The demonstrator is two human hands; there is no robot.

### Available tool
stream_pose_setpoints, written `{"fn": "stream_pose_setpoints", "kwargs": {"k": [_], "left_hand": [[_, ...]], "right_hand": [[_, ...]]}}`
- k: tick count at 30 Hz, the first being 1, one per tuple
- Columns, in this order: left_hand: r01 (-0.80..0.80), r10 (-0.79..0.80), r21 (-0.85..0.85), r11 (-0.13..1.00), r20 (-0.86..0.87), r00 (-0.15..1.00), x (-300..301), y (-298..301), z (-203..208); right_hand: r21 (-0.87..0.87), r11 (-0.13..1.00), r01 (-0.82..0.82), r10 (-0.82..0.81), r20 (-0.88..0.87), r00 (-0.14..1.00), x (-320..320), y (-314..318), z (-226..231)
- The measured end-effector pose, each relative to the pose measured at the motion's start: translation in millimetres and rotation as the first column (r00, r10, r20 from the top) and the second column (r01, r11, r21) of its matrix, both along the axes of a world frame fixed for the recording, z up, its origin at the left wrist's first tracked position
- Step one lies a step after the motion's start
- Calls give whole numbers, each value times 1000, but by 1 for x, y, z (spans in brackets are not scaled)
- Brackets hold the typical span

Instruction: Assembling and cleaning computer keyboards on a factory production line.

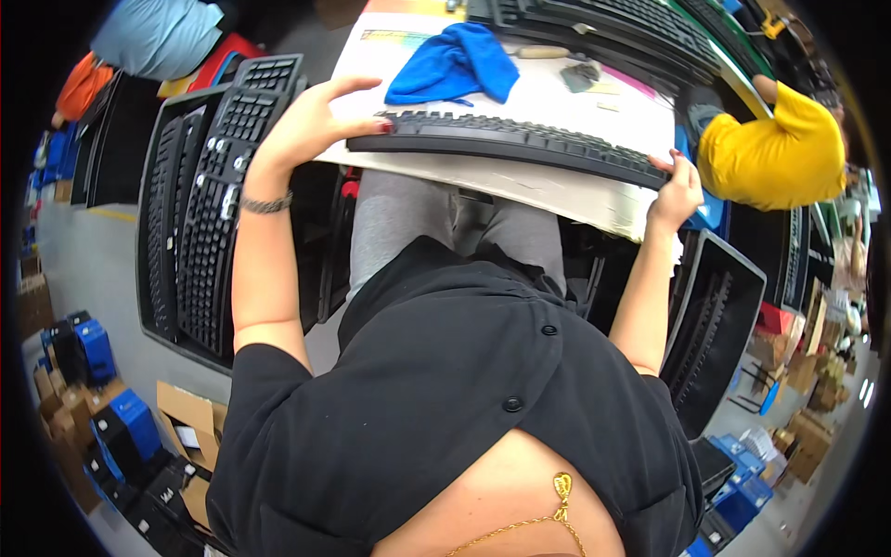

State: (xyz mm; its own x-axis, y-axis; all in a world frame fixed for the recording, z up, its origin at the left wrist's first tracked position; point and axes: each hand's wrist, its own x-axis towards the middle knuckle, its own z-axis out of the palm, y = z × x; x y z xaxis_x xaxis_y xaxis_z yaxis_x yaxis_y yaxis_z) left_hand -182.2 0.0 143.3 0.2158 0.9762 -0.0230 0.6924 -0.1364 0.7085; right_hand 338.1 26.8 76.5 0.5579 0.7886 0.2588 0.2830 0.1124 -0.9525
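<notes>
A long black keyboard (520, 147) lies across the near side of the white worktable, its thick front edge turned toward me. At its left end, my left hand (320, 125) has its thumb pressed on the keyboard's corner and one finger stretched out away from it; the other fingers are hidden. My right hand (679, 193) grips the right end, with fingertips over the top edge. Just beyond the keyboard is a crumpled blue cloth (455, 67). A wooden-handled tool (543, 53), perhaps a brush, rests to the right of the cloth.
More black keyboards (603, 23) are stacked at the table's far side. On my left, a black bin (147, 278) holds several keyboards upright; another black bin (715, 325) stands at my right. A person in a yellow top (775, 153) works to the right. Cardboard boxes (186, 422) sit on the floor.
</notes>
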Motion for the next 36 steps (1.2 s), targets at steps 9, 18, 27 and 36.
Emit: {"fn": "stream_pose_setpoints", "kwargs": {"k": [9,18,27,36], "left_hand": [[-127,74,29,991,676,733,-1,-24,-49],[-277,253,-84,957,707,660,14,5,-123],[-341,304,-168,925,867,396,54,23,-107],[-487,536,-318,813,736,414,73,16,-57]], "right_hand": [[-156,987,42,-44,-11,999,-5,21,17],[-128,946,-299,201,-491,848,19,52,2],[45,965,-257,232,-594,770,22,62,-55],[-313,943,-115,-73,-529,845,25,54,8]]}}
